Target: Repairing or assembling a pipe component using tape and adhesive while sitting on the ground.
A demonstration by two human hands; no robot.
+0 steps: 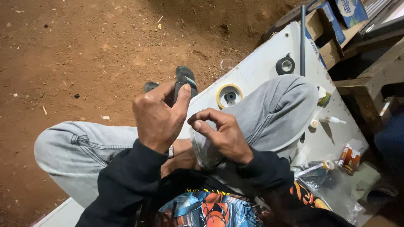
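My left hand (158,115) is raised over my lap with its thumb and fingers pinched on a small thin light-coloured piece (190,80) at the fingertips. My right hand (221,133) hovers just to its right, fingers curled, thumb and forefinger pinched together over the cuff of my grey trouser leg (273,111); whether anything tiny sits between them I cannot tell. Both arms wear dark sleeves. My knees in grey jeans spread left and right.
A white board (261,63) lies under my right leg, carrying a yellow tape roll (229,95), a black tape roll (285,65), a dark rod (302,38), a glue tube (332,120) and a small orange box (349,157). Cardboard boxes (332,25) stand behind. Red dirt ground (84,54) lies left.
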